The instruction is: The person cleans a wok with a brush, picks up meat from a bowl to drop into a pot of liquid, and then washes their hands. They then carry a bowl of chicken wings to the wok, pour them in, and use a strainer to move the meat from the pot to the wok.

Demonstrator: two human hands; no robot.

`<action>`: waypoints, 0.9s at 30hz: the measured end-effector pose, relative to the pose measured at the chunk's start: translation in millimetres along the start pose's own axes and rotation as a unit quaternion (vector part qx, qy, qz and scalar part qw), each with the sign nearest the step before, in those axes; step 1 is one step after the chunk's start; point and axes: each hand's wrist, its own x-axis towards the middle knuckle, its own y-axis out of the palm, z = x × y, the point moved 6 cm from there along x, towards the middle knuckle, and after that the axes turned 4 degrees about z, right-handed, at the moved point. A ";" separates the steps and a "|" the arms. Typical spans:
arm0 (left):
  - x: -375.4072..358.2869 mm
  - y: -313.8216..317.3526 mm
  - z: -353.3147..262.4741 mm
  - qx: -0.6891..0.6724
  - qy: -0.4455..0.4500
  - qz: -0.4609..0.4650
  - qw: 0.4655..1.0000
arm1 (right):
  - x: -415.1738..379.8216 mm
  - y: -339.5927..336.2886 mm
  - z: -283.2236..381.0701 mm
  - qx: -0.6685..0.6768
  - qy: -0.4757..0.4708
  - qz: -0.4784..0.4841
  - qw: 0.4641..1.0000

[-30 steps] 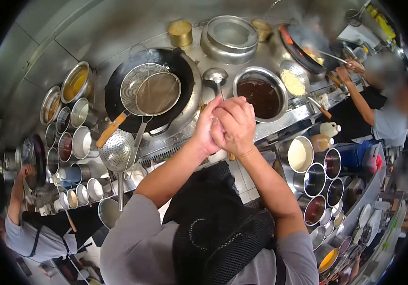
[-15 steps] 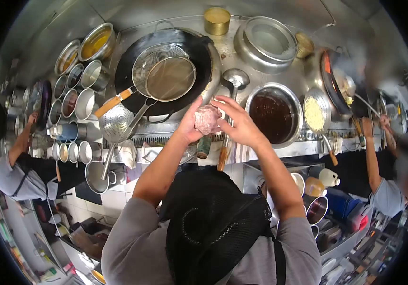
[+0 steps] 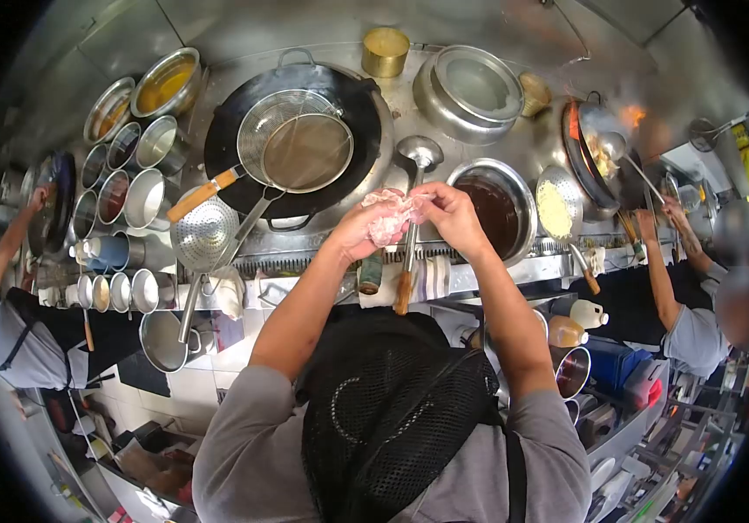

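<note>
Left hand (image 3: pixel 355 234) cradled raw meat (image 3: pixel 385 220) on palm; right hand (image 3: pixel 454 218) pinched its right edge. Meat sat between wok (image 3: pixel 224 144), far left, and pot (image 3: pixel 529 213), right.

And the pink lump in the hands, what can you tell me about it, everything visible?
The pink lump looks like raw meat: pale pink mottled with white, moist, soft and irregular, with ragged folds and no distinct parts. It lies in the left hand, while the fingertips of the right hand are at its narrower right end and seem to pinch it. It is held up in front of the person, overlapping the ladle in view. Its underside is hidden.
</note>
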 end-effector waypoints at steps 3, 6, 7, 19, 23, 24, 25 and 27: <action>-1.5 -1.7 -4.8 0.023 0.003 -0.021 0.999 | -6.0 -13.9 -3.8 0.057 0.004 -0.085 0.995; -0.2 -6.1 -5.6 0.018 0.005 -0.010 1.000 | -5.8 -26.7 -4.9 0.163 0.002 -0.111 0.980; 0.3 -5.9 -6.2 0.018 0.011 -0.011 1.000 | -5.6 -31.4 -5.1 0.271 0.004 -0.114 0.956; -9.3 -10.1 23.8 0.007 -0.034 -0.047 0.998 | -68.6 -141.4 -131.0 -0.358 0.146 -0.277 0.879; -6.5 -2.4 29.2 0.047 -0.044 -0.056 0.996 | -64.5 -142.3 -175.5 -0.449 0.210 -0.183 0.849; -5.8 -0.3 31.1 0.047 -0.054 -0.046 0.996 | -61.8 -141.9 -175.2 -0.481 0.193 -0.147 0.842; -5.8 1.2 33.5 0.047 -0.064 -0.038 0.996 | -59.5 -138.8 -176.2 -0.511 0.176 -0.111 0.834; -5.2 2.5 37.2 0.046 -0.068 -0.042 0.996 | -59.7 -139.9 -167.2 -0.480 0.220 -0.135 0.839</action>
